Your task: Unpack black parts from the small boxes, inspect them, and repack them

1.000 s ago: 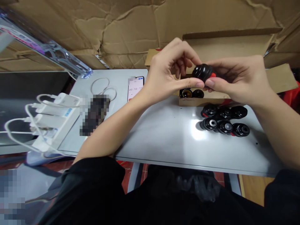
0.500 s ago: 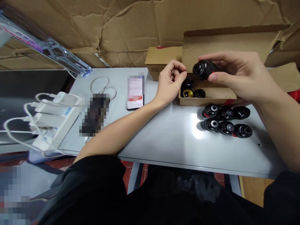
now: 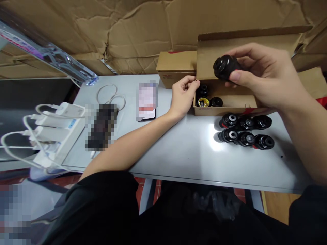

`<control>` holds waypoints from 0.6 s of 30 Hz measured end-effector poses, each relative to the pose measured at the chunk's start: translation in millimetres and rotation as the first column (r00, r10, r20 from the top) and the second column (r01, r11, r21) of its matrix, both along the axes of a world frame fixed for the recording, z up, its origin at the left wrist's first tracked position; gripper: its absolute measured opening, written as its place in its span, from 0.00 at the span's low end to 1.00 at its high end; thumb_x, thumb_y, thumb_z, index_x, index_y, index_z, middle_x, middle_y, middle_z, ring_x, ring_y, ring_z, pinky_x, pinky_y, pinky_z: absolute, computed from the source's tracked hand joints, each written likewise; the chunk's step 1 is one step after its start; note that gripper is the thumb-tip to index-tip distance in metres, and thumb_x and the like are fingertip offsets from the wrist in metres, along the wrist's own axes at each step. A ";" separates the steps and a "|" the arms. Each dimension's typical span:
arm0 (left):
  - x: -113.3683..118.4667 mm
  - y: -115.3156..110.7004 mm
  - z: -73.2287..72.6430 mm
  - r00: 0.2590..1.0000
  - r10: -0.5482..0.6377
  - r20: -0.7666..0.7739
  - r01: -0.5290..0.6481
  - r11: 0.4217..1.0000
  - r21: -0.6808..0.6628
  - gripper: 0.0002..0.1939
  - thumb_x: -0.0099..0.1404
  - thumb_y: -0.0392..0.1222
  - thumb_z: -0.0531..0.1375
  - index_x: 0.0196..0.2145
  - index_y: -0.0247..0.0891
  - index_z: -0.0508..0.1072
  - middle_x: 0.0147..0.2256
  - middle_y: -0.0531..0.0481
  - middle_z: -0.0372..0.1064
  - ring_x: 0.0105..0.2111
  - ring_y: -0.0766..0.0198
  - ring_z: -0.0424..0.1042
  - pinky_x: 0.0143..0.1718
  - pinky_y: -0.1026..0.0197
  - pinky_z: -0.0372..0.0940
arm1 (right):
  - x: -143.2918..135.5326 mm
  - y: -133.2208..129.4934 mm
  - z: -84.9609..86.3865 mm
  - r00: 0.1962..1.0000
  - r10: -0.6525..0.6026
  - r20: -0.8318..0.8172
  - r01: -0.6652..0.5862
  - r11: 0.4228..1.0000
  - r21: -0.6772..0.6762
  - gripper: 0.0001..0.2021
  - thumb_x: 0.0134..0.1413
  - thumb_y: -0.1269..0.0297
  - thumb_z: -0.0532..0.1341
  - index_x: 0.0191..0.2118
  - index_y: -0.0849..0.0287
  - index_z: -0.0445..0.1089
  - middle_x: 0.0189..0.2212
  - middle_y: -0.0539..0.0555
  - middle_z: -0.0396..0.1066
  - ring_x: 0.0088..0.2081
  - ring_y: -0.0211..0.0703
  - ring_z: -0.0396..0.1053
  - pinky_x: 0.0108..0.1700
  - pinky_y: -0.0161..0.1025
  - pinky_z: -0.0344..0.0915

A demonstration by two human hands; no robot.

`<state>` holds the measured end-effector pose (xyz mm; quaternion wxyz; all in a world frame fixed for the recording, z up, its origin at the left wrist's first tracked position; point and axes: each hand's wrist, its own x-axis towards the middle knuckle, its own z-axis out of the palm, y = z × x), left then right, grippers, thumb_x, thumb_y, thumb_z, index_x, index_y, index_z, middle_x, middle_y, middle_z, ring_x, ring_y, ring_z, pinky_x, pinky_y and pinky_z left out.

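My right hand [image 3: 258,71] holds a black cylindrical part [image 3: 224,67] with a stepped, glossy round end, tilted above an open cardboard box [image 3: 227,111]. The thumb lies along its near side and the fingers wrap the far side. My left hand [image 3: 182,95] has its thumb and forefinger closed at the box's upper left edge. Inside the box's left end stand several similar parts, among them one with a yellow ring [image 3: 203,102] and a black one [image 3: 216,102]. In front of the box, several black parts [image 3: 246,139] stand upright in two rows.
A smaller closed carton [image 3: 176,66] stands behind my left hand. A lit phone [image 3: 146,102] and a blurred dark device [image 3: 100,127] lie to the left. White chargers fill a power strip [image 3: 74,132] at the table's left end. Cardboard sheets [image 3: 138,30] line the back.
My right hand has lifted the black part slightly and turned it a little. My left hand has moved down and left, its fingertips now at the box's edge.
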<state>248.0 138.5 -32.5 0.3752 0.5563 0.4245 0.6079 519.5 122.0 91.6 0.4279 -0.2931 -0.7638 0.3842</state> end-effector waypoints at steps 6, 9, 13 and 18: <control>-5.4 3.3 8.6 0.998 0.048 -0.044 -0.047 0.999 0.017 0.15 0.79 0.50 0.80 0.35 0.44 0.86 0.33 0.55 0.73 0.35 0.64 0.69 0.40 0.61 0.69 | 12.4 -1.6 -7.3 0.935 -0.267 0.231 0.173 0.917 0.359 0.21 0.70 0.55 0.85 0.64 0.46 0.93 0.52 0.56 0.95 0.51 0.62 0.94 0.64 0.60 0.90; -5.1 3.6 9.0 0.998 0.049 -0.031 -0.048 0.999 0.022 0.17 0.79 0.52 0.80 0.35 0.45 0.85 0.34 0.54 0.75 0.37 0.63 0.72 0.42 0.61 0.71 | 13.9 -1.0 -8.9 0.925 -0.275 0.261 0.176 0.921 0.348 0.22 0.70 0.54 0.86 0.66 0.41 0.93 0.54 0.52 0.95 0.55 0.62 0.94 0.69 0.60 0.89; -3.8 1.6 7.8 1.000 0.020 -0.002 -0.020 1.000 0.023 0.19 0.80 0.55 0.80 0.34 0.44 0.85 0.35 0.53 0.77 0.39 0.61 0.75 0.45 0.60 0.74 | 14.1 2.7 -8.2 0.956 -0.160 0.247 0.116 0.976 0.184 0.24 0.70 0.48 0.87 0.68 0.34 0.92 0.61 0.47 0.93 0.63 0.64 0.91 0.79 0.66 0.85; -3.4 0.6 6.4 1.000 0.003 0.027 -0.003 1.000 0.003 0.22 0.80 0.59 0.80 0.34 0.44 0.85 0.35 0.53 0.77 0.38 0.60 0.76 0.45 0.59 0.76 | 11.8 6.2 -4.3 0.988 0.013 0.156 -0.027 0.996 0.089 0.27 0.69 0.42 0.89 0.66 0.46 0.92 0.60 0.55 0.93 0.63 0.60 0.90 0.76 0.60 0.86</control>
